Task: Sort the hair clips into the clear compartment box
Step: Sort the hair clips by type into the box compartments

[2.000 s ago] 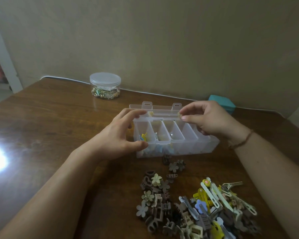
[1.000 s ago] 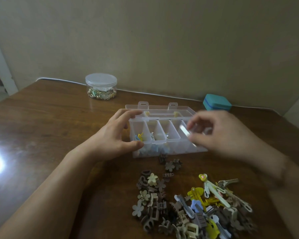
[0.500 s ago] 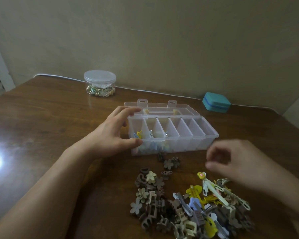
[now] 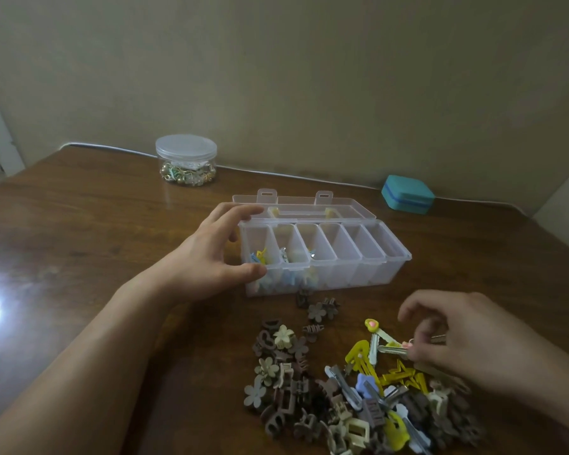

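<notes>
Clear box open, six slots, clips in three. Left hand grasps its end; right hand pinches a blurred clip.

The room was dim and the picture soft, with a muddy, greenish-brown cast. A hard white glare sat on the polished table at the left edge, and a paler sheen spread out from it. The right hand was smeared by motion blur, as were the clips nearest the bottom edge. The wall looked flat and grainy. Straight lines bowed toward the corners from the wide lens.
</notes>
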The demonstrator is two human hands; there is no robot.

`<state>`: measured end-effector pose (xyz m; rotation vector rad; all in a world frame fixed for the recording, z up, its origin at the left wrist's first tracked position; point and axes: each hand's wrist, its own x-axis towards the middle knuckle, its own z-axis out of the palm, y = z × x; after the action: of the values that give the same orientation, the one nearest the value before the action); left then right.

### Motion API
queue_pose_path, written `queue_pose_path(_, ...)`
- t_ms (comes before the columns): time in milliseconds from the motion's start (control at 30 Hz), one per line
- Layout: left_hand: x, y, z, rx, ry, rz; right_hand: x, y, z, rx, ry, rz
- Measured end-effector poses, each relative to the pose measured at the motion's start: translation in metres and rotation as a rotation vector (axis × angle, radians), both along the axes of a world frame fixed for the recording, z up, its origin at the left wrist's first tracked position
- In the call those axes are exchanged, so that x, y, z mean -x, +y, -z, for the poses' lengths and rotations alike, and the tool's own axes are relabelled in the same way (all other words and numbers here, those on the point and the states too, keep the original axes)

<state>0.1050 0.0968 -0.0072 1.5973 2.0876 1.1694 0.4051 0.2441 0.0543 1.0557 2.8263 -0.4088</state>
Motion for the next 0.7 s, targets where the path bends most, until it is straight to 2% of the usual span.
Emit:
queue_pose_path(200, -0.001, -0.001, 0.0, -0.008, -0.002, -0.002, 0.016, 0.018, -0.022, 0.168, -0.017, -0.089)
queue_pose_path(333, -0.001, -0.001, 0.0, -0.005, -0.003, 0.0, 0.039, 0.021, -0.038, 0.184, 0.265, -0.156)
queue_pose_path(433, 0.0, 0.0, 0.001, -0.013, -0.012, 0.006, 0.072, 0.018, -0.04, 0.104, 0.526, -0.1)
queue_pose_path(500, 0.0, 0.0, 0.001, -0.012, -0.01, 0.008, 0.093, 0.014, -0.032, 0.096, 0.635, -0.066)
queue_pose_path(700, 0.0, 0.0, 0.001, -0.011, -0.001, 0.004, 0.089, 0.007, -0.008, 0.044, 0.556, -0.198)
